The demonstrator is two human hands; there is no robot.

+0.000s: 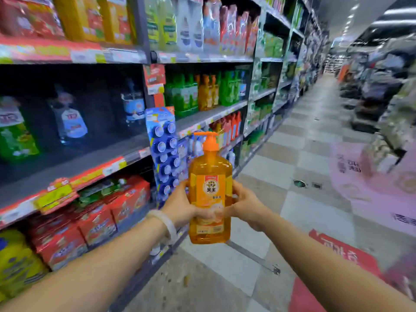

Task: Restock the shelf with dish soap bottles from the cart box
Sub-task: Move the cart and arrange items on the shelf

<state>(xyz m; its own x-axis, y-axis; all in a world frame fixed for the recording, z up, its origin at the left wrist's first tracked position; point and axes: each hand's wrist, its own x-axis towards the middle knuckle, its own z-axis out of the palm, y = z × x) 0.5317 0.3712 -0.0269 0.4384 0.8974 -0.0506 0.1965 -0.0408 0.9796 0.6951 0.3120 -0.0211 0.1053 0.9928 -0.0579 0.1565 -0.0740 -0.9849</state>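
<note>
An orange dish soap bottle (209, 194) with an orange pump top and a yellow label stands upright in the air in front of me. My left hand (182, 206) grips its left side and my right hand (245, 204) grips its right side, fingers meeting across the lower label. The shelf (74, 167) at my left is dark and partly bare, with a green bottle and two clear bottles at its back. Further down the aisle, matching orange bottles (208, 92) stand on a shelf between green ones. The cart box is out of view.
A strip of blue toilet-cleaner packs (165, 154) hangs on the shelf upright just left of the bottle. Red boxes (90, 221) fill the lower shelf. The tiled aisle floor (281, 176) runs ahead, with clothing racks (382, 91) along the right.
</note>
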